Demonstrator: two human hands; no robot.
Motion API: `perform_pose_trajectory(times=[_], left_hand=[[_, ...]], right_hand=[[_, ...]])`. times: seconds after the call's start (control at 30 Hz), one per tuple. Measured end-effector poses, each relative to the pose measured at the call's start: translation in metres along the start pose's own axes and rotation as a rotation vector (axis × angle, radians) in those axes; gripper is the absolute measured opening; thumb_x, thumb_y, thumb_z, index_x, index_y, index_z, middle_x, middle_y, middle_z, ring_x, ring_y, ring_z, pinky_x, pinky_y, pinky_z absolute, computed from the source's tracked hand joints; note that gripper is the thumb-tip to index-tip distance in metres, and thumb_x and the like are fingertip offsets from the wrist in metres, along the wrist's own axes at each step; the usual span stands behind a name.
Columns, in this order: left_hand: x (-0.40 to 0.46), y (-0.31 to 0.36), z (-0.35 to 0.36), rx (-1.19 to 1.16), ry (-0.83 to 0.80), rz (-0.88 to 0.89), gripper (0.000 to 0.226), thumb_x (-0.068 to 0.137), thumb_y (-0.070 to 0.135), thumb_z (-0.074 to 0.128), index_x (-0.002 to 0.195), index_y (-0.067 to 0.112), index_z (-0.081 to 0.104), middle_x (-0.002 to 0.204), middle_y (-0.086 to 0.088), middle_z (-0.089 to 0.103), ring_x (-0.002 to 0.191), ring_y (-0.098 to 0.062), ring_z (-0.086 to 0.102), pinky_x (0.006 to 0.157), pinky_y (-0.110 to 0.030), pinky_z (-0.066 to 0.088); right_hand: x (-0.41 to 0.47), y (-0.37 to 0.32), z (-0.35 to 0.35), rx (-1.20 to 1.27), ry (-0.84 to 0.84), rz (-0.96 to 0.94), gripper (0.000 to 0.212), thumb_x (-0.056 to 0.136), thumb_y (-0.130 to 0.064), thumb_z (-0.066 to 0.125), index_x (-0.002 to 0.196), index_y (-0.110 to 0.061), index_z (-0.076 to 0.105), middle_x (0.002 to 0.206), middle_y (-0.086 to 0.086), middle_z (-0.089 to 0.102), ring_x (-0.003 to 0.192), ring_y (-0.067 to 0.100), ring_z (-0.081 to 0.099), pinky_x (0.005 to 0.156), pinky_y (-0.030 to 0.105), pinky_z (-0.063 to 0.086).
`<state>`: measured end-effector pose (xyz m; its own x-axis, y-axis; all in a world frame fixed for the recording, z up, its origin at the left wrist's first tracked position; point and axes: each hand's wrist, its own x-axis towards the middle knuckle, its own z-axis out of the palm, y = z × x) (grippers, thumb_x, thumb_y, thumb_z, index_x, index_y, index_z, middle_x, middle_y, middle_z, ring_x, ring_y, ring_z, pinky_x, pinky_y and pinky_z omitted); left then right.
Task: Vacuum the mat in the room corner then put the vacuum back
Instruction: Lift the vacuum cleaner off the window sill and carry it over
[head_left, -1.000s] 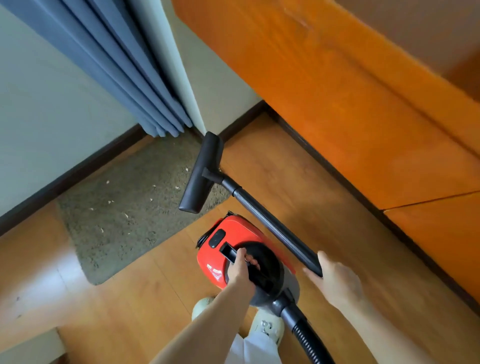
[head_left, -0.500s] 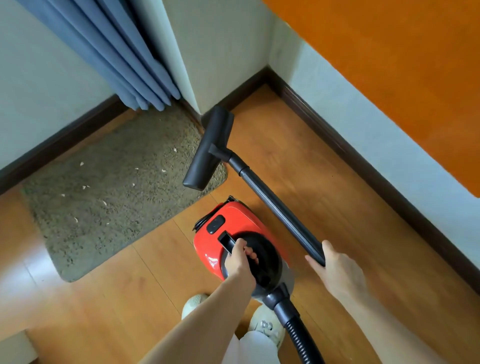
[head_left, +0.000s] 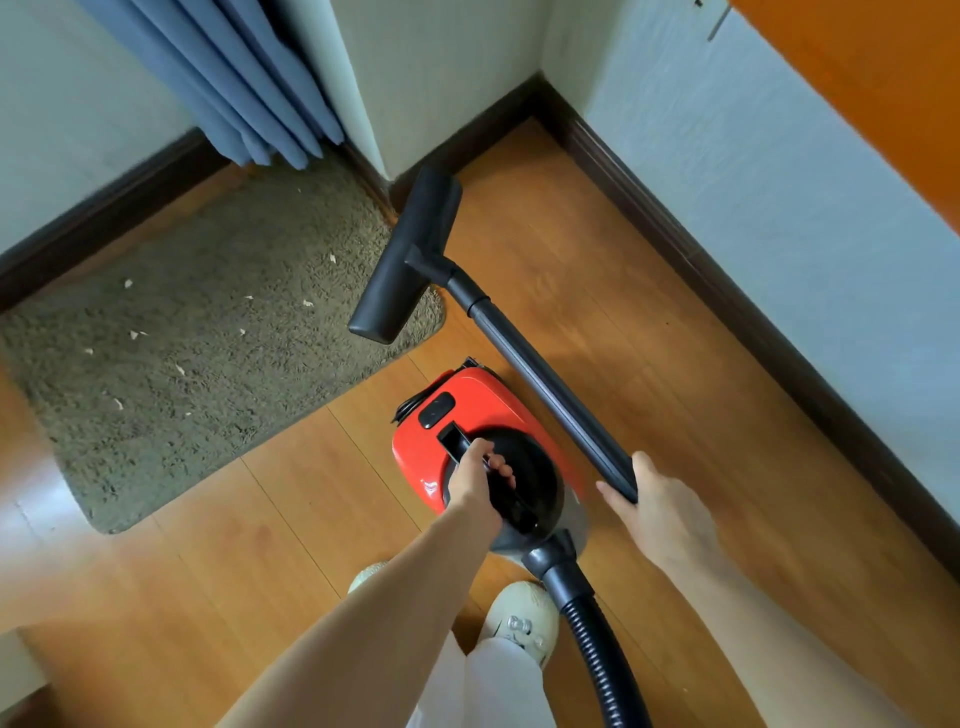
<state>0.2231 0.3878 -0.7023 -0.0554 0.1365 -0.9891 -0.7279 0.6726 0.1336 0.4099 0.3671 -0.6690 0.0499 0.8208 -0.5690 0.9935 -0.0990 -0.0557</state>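
Wood floor (head_left: 649, 291) open right of mat (head_left: 208, 338) (nozzle (head_left: 405, 254) overlapping its edge).

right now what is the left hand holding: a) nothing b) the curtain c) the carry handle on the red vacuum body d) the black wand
c: the left hand is curled round the black carry handle on top of the red vacuum body, while the right hand grips the wand.

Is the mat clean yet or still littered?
Still littered. Pale scraps lie scattered across the grey-green mat, and the black floor nozzle covers only its right corner.
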Motion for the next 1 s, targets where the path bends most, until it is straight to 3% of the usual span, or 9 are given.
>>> perform_pose_trajectory(times=[0.37, 0.7, 0.8, 0.9, 1.0], left_hand=[[0.012, -0.010, 0.012, -0.051, -0.055, -0.029, 0.022, 0.089, 0.014, 0.053, 0.068, 0.013, 0.046, 0.043, 0.002, 0.044, 0.048, -0.014, 0.042, 0.054, -0.026, 0.039], [0.011, -0.025, 0.001, 0.021, -0.158, -0.123, 0.007, 0.090, 0.008, 0.053, 0.083, 0.007, 0.052, 0.057, -0.007, 0.054, 0.066, -0.023, 0.057, 0.069, -0.032, 0.049], [0.013, -0.028, -0.001, 0.065, -0.172, -0.117, 0.009, 0.090, 0.009, 0.054, 0.081, 0.007, 0.054, 0.064, -0.007, 0.056, 0.068, -0.022, 0.059, 0.073, -0.031, 0.051], [0.016, -0.025, -0.007, 0.153, -0.206, -0.075, 0.009, 0.088, 0.008, 0.057, 0.080, 0.007, 0.057, 0.067, -0.007, 0.060, 0.071, -0.022, 0.063, 0.081, -0.032, 0.052], [0.022, -0.013, -0.015, 0.290, -0.268, -0.043, 0.005, 0.087, 0.007, 0.059, 0.082, 0.006, 0.060, 0.072, -0.007, 0.066, 0.077, -0.022, 0.067, 0.078, -0.030, 0.054]], right_hand=[[0.011, 0.002, 0.012, 0.032, -0.038, 0.016, 0.038, 0.091, -0.056, 0.044, 0.088, -0.019, 0.033, 0.048, -0.007, 0.038, 0.035, 0.007, 0.032, 0.033, 0.017, 0.016], [0.030, 0.013, 0.018, 0.027, -0.031, 0.006, 0.038, 0.092, -0.053, 0.045, 0.098, -0.016, 0.040, 0.051, -0.003, 0.047, 0.039, 0.011, 0.042, 0.037, 0.024, 0.035], [0.036, 0.014, 0.026, -0.003, 0.005, -0.001, 0.051, 0.092, -0.054, 0.044, 0.119, -0.011, 0.044, 0.050, -0.003, 0.047, 0.038, 0.010, 0.041, 0.035, 0.020, 0.028], [0.042, 0.016, 0.035, -0.012, 0.026, -0.016, 0.051, 0.091, -0.054, 0.044, 0.120, -0.012, 0.044, 0.048, -0.004, 0.045, 0.036, 0.009, 0.041, 0.034, 0.019, 0.024], [0.049, 0.017, 0.044, -0.015, 0.048, -0.018, 0.052, 0.091, -0.054, 0.044, 0.121, -0.011, 0.044, 0.048, -0.004, 0.046, 0.036, 0.009, 0.041, 0.033, 0.018, 0.024]])
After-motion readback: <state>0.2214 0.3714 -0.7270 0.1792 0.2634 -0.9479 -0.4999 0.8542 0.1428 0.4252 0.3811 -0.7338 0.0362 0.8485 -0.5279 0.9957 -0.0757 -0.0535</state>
